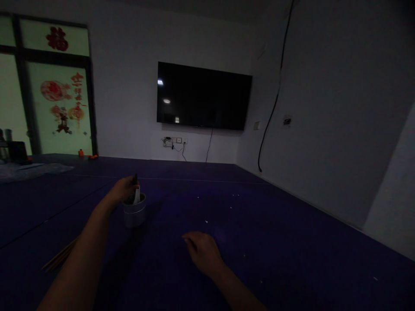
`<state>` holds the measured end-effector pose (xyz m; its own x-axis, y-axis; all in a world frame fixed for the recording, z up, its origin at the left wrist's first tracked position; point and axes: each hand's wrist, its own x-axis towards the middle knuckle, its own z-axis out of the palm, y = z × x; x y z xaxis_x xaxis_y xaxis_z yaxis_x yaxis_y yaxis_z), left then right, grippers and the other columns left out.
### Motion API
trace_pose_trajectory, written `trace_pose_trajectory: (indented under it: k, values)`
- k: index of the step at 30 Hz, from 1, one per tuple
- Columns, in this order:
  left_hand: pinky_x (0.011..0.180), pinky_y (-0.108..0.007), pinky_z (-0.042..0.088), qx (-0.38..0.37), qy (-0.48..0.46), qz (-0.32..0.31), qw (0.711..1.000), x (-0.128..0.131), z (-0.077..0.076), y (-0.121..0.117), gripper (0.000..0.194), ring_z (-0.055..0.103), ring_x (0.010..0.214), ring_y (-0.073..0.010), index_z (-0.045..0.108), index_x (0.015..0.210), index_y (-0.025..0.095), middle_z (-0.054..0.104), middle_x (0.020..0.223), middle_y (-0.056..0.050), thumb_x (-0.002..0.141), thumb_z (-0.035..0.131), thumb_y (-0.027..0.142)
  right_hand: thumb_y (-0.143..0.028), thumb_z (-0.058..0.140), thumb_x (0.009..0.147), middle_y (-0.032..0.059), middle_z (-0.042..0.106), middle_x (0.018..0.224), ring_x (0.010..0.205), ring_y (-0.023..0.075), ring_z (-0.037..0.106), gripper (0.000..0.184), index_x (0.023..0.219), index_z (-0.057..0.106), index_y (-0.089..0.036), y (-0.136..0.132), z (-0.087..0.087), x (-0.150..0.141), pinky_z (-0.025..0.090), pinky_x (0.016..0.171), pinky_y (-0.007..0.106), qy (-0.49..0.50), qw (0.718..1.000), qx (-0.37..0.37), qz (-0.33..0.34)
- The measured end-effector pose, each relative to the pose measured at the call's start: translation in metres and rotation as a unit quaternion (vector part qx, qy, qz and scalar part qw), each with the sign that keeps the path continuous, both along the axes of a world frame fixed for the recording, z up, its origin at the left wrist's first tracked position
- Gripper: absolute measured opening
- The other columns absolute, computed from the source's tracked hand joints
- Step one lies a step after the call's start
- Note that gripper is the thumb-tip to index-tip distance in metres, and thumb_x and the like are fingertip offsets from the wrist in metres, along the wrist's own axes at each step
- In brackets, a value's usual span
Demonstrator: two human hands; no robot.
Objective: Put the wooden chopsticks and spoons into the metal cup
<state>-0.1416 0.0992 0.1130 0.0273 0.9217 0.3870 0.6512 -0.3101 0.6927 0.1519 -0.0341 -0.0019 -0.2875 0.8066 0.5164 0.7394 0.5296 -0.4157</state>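
A small grey round tin (134, 212) stands on the dark blue floor mat (266, 233). My left hand (124, 190) reaches out over the tin's rim, fingers closed round a thin dark stick-like item (135, 186) that stands in the tin beside something white. My right hand (202, 250) hovers low over the mat to the right of the tin, fingers loosely bent, holding nothing that I can see. The room is dim.
Several thin wooden sticks (60, 258) lie on the mat at the left. A black wall screen (204, 96) hangs ahead, with sockets and cables below it. A window with red paper decorations (61, 93) is at the left. The white wall runs along the right.
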Motion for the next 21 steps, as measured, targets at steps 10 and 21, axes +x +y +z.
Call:
trace_pose_trajectory:
  k: [10, 21]
  values:
    - [0.071, -0.032, 0.05, 0.197, -0.057, 0.091, 0.974, -0.022, 0.042, -0.032, 0.032, 0.059, 0.077, -0.0195, 0.053, 0.083, 0.016, 0.061, 0.08, -0.006, 0.069, 0.049, 0.044, -0.02, 0.042, 0.087, 0.0037, 0.07, 0.099, 0.09, 0.0172, 0.065, 0.03, 0.1, 0.069, -0.023, -0.002, 0.001, -0.001, 0.048, 0.082, 0.028, 0.007, 1.0, -0.001, -0.005]
    - [0.078, -0.042, 0.048, 0.11, 0.086, 0.322, 0.936, -0.051, 0.055, -0.066, 0.026, 0.062, 0.091, -0.0311, 0.061, 0.091, 0.014, 0.066, 0.092, -0.013, 0.073, 0.045, 0.027, -0.021, 0.043, 0.088, 0.0035, 0.07, 0.099, 0.09, 0.0167, 0.065, 0.029, 0.099, 0.069, -0.023, -0.002, 0.0, 0.001, 0.048, 0.081, 0.027, 0.007, 1.0, 0.005, -0.003]
